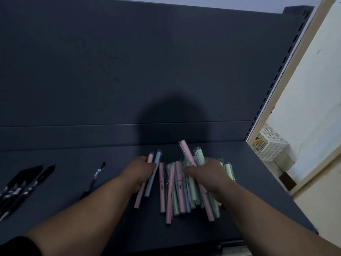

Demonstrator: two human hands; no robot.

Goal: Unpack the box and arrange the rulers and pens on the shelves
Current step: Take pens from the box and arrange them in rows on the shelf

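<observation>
A heap of pastel pens in pink, blue and green, some in clear sleeves, lies on the dark shelf. My left hand grips a pink pen and a blue pen at the heap's left side. My right hand holds a bunch of pens on the right, among them a long pink pen and a green pen that stick out past my fingers.
A single black pen lies left of the heap. Several black pens lie in a group at the far left. The shelf's dark back panel rises behind. Beyond the shelf's right edge stands a white plastic basket.
</observation>
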